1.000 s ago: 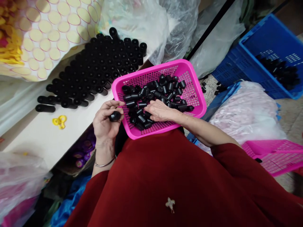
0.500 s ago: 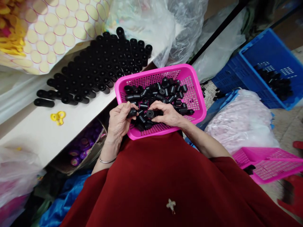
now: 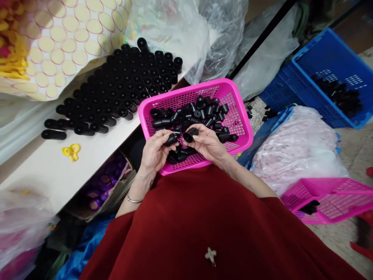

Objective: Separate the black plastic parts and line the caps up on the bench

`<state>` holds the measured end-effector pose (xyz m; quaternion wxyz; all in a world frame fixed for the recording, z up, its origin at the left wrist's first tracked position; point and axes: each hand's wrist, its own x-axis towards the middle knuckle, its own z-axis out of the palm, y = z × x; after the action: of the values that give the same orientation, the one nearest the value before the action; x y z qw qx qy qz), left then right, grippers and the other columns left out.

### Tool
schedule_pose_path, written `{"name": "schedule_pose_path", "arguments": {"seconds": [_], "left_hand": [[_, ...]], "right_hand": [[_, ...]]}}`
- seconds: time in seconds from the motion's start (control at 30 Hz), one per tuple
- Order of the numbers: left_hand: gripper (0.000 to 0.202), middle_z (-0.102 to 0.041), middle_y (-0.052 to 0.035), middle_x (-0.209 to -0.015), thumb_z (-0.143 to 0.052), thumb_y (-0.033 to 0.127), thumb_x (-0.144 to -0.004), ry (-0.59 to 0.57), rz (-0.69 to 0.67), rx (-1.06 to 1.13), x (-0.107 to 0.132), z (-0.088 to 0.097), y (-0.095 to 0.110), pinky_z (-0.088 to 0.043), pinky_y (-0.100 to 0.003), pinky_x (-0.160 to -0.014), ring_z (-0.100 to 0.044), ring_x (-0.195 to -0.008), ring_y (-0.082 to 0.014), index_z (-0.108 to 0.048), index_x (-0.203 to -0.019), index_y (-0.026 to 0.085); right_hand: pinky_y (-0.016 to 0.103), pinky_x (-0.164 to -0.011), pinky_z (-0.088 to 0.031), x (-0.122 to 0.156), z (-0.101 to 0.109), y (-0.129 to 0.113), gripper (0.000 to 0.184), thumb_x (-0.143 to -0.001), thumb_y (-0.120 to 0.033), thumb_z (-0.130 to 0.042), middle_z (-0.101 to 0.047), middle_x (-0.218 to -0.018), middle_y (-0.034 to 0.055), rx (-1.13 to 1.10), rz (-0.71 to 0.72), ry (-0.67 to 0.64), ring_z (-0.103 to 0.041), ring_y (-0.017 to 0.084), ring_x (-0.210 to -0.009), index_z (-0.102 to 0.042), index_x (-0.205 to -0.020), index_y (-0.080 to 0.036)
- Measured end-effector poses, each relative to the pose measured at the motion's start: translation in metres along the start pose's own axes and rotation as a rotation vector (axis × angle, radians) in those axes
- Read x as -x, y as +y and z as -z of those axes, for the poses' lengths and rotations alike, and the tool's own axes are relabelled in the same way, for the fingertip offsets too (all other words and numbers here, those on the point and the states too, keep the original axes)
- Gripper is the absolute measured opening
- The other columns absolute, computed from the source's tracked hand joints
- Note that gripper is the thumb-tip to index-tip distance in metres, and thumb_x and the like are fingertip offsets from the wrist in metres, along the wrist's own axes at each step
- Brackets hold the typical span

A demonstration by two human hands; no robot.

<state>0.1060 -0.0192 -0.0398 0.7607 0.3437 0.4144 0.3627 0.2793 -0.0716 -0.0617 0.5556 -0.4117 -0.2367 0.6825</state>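
Observation:
Over the near side of a pink plastic basket [image 3: 246, 128], my left hand [image 3: 157, 151] is closed round a black plastic piece [image 3: 171, 140] with a rounded end. A short black plastic cylinder [image 3: 190, 134], its wide end turned toward the left hand, is pinched between the fingers of my right hand [image 3: 208, 142]. The two pieces are close together but apart. Many loose black plastic parts [image 3: 201, 112] lie jumbled in the basket below. Rows of longer black tubes [image 3: 116, 81] stand on the table to the left, a few lying down at the near end.
On the white table [image 3: 87, 155] lies a yellow plastic piece [image 3: 71, 151]. Beneath it sits a carton of purple items [image 3: 101, 186]. To the right are a blue crate [image 3: 329, 77] with black parts, a filled plastic bag [image 3: 300, 151] and another pink basket [image 3: 335, 198].
My right hand has lifted its black cylinder and turned it toward the left hand. My left hand has shifted slightly right with its piece. The view has moved a little.

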Motion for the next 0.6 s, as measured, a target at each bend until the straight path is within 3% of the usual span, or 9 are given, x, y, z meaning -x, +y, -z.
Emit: {"name": "schedule_pose_path", "arguments": {"seconds": [0.2,0.6], "left_hand": [[0.027,-0.063,-0.0034,-0.073,-0.077,0.036,-0.070,-0.002,0.009,-0.002,-0.001,-0.006,-0.008,-0.050,-0.020,-0.049,-0.062,-0.058,-0.0106,-0.066,-0.080,0.014],[0.035,-0.064,-0.0011,-0.062,-0.084,0.044,-0.061,0.023,-0.033,-0.025,-0.001,-0.014,-0.008,-0.046,-0.018,-0.045,-0.056,-0.049,-0.0082,-0.072,-0.074,0.014]], "right_hand": [[0.029,-0.077,-0.055,0.002,-0.005,0.007,0.049,-0.066,-0.038,-0.081,-0.056,-0.099,0.0002,0.177,0.204,0.140,-0.058,0.012,-0.085,-0.053,-0.104,-0.025],[0.022,-0.063,-0.051,-0.002,-0.002,0.014,0.048,-0.061,-0.039,-0.086,-0.058,-0.091,-0.0011,0.177,0.290,0.182,-0.056,0.011,-0.078,-0.060,-0.098,-0.023]]}}
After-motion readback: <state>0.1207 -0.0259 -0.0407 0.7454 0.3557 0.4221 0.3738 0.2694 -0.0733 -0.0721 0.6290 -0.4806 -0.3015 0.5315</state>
